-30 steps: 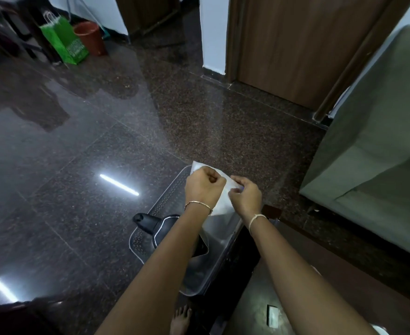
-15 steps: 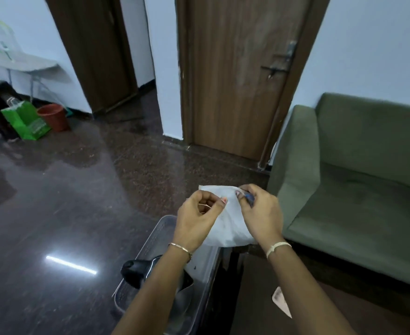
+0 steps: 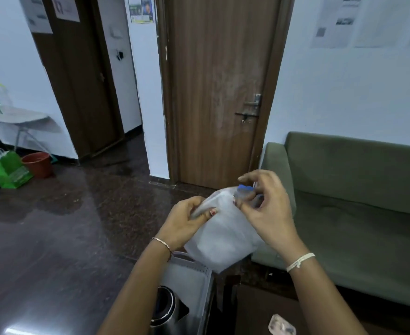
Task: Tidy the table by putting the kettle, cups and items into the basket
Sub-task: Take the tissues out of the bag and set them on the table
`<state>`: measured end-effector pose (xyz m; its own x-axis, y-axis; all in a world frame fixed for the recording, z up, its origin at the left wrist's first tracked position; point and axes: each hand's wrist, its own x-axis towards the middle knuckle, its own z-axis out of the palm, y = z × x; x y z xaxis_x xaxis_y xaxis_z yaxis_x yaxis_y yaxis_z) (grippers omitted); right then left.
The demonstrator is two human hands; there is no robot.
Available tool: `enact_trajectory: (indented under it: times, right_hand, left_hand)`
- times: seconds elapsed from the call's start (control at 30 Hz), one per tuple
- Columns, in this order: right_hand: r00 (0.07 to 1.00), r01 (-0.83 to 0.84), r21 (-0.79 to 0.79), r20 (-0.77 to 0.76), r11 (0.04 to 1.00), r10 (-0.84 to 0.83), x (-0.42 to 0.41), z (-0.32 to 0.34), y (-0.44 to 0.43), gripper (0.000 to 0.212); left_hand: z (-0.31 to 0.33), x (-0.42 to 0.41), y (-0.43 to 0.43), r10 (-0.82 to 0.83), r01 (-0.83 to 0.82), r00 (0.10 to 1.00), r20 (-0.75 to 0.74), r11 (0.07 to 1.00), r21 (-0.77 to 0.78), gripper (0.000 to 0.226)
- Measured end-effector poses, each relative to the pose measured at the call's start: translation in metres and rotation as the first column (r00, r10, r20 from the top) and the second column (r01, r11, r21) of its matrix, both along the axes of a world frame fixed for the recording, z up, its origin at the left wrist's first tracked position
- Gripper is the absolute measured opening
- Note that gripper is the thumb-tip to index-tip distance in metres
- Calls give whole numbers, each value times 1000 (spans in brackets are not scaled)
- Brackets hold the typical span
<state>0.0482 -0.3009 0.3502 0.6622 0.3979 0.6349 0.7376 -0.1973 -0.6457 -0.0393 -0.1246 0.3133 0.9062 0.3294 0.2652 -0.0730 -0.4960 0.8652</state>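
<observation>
A translucent white plastic bag (image 3: 223,235) hangs in front of me, held up between both hands above the grey basket (image 3: 191,274). My left hand (image 3: 184,223) pinches the bag's left top edge. My right hand (image 3: 264,209) grips its right top corner together with a small blue-capped thing (image 3: 245,188). The steel kettle (image 3: 167,308) with its black handle stands inside the basket, partly hidden by my left forearm. What the bag holds is blurred.
A dark wooden table (image 3: 266,310) at the bottom right carries a small clear packet (image 3: 282,326). A green sofa (image 3: 356,201) fills the right side. A brown door (image 3: 218,93) stands ahead. A green paper bag (image 3: 7,169) and a red pot (image 3: 38,164) sit far left.
My view has tilted up from the floor to the room. Both hands have lifted the bag higher above the basket, and the right hand has shifted on its top corner.
</observation>
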Motion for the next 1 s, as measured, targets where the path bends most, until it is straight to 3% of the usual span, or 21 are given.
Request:
enact_trajectory:
  times: [0.07, 0.13, 0.27, 0.47, 0.6, 0.7, 0.8, 0.9, 1.0]
  right_hand:
    - [992, 123, 84, -19, 989, -122, -4, 1, -5, 44]
    - [986, 169, 73, -8, 983, -169, -6, 1, -12, 41]
    - [998, -11, -41, -66, 999, 8, -12, -1, -21, 28]
    - [971, -159, -189, -208, 969, 119, -15, -3, -23, 51]
    - [972, -145, -303, -222, 942, 79, -12, -3, -22, 31]
    - [965, -189, -386, -242, 903, 98, -11, 0, -22, 7]
    - [947, -277, -473, -284, 836, 153, -7, 0, -22, 12]
    - [936, -299, -459, -311, 837, 164, -2, -5, -22, 12]
    - [920, -274, -325, -361, 905, 149, 2, -12, -27, 9]
  left_hand:
    - [-1, -3, 0, 21, -20, 1000, 16, 998, -55, 36]
    - [0, -7, 1, 32, -28, 999, 39, 995, -98, 46]
    - [-1, -9, 1, 9, 4, 997, 81, 987, -159, 45]
    - [1, -11, -5, 10, 15, 990, 141, 984, -176, 39]
    - [0, -11, -7, 15, 7, 988, 153, 989, -145, 33]
    - [1, -9, -12, -9, 32, 988, 155, 988, -148, 42]
    - [4, -7, -18, -31, 58, 987, 158, 984, -171, 35]
    - [7, -4, -22, 27, 3, 984, 178, 986, -166, 29]
    - [-2, 0, -20, 260, -242, 936, 236, 965, -104, 68]
